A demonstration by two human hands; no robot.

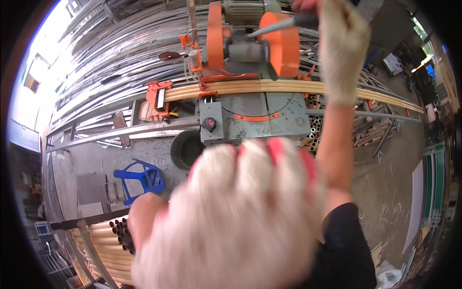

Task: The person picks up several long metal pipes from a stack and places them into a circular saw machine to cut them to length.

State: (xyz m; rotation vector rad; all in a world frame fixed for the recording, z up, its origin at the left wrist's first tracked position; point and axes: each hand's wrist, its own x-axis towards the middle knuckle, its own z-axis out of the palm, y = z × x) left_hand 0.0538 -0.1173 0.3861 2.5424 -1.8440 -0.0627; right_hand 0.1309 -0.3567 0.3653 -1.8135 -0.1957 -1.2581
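Note:
My right hand (344, 45), in a white knit glove with red on it, is closed around the dark grip of a cut-off saw's lever handle (284, 25). My left hand (236, 216), gloved the same way, looms large and blurred in front, back of the hand showing. Its fingers look curled, and whatever they may hold is hidden. Beyond it stands the cut-off saw, with orange guards (284, 45) and a grey table (262, 115). A row of gold-coloured tubes (269, 85) lies across that table, passing an orange clamp (156, 100) at the left.
Below the table's left side sits a dark bucket (185, 150). A blue plastic stool (140, 178) is on the floor, near a rack of gold tubes (98, 248). Long metal bars (120, 48) fill the far side. Cut tube pieces (315, 130) are stacked right of the table.

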